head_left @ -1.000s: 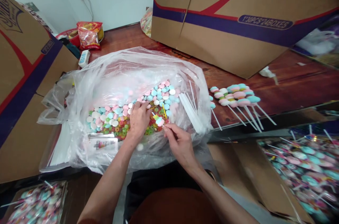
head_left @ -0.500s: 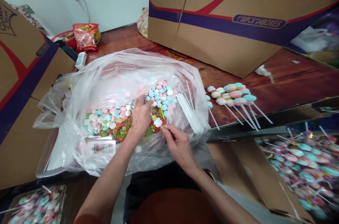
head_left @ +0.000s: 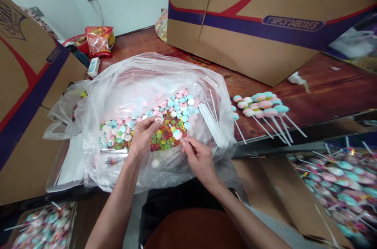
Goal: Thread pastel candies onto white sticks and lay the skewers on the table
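My left hand (head_left: pixel 143 135) pinches a pale pink-white round candy (head_left: pixel 159 119) between thumb and fingers, above the loose candies. My right hand (head_left: pixel 198 155) grips the lower end of a candy stick (head_left: pixel 177 134), threaded with pink, blue and yellow-green pieces, its tip pointing up and left. Beneath both hands, a clear plastic bag (head_left: pixel 129 72) holds pastel round candies (head_left: pixel 118 128) and small ring gummies (head_left: pixel 160 139) in green, red and yellow. White sticks (head_left: pixel 211 125) lie at the bag's right side, and a yellow stick (head_left: pixel 182 123) stands among the gummies.
Finished-looking candy sticks (head_left: pixel 265 103) lie on the wooden table (head_left: pixel 324 96) at right. Large cardboard boxes (head_left: pixel 235 44) stand behind and at left. Boxes full of candy sticks (head_left: pixel 344 178) sit lower right and lower left. A red snack packet (head_left: pixel 98 41) is at the back.
My left hand has lifted out of the loose candies and moved left, now with a round candy between its fingers. My right hand stays nearly in place with the candy stick.
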`<move>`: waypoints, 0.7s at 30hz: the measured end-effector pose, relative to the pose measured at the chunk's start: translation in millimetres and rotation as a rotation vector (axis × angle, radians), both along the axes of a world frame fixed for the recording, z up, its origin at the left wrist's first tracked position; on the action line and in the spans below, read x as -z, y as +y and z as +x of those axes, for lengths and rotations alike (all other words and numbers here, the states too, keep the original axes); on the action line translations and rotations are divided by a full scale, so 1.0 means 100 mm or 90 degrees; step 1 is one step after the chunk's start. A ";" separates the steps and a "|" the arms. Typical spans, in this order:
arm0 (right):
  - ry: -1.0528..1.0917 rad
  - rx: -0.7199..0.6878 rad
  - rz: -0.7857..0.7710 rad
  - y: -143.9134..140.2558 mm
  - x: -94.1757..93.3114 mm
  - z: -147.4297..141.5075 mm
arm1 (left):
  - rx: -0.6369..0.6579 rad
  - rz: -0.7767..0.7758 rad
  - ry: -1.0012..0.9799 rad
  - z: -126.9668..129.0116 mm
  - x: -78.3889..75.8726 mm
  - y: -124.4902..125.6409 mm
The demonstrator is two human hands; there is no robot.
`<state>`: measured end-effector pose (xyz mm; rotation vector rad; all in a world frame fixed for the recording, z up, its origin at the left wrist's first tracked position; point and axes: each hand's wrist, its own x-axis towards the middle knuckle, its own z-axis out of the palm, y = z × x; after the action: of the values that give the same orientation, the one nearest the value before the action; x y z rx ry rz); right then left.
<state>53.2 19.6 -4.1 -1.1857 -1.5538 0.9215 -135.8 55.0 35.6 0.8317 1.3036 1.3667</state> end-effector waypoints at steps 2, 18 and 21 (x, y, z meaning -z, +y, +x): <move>0.000 -0.006 -0.010 0.00 0.01 0.01 | -0.020 0.012 -0.036 0.01 0.07 -0.08; -0.010 -0.101 0.012 -0.03 -0.07 -0.03 | -0.049 0.078 -0.012 0.10 0.23 -0.27; -0.014 -0.106 0.020 -0.04 -0.09 -0.04 | -0.106 0.066 -0.018 0.12 0.24 -0.27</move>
<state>49.1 15.6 4.9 -1.0596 -1.6981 0.9913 -123.3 28.4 11.6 0.7832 1.3127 1.5832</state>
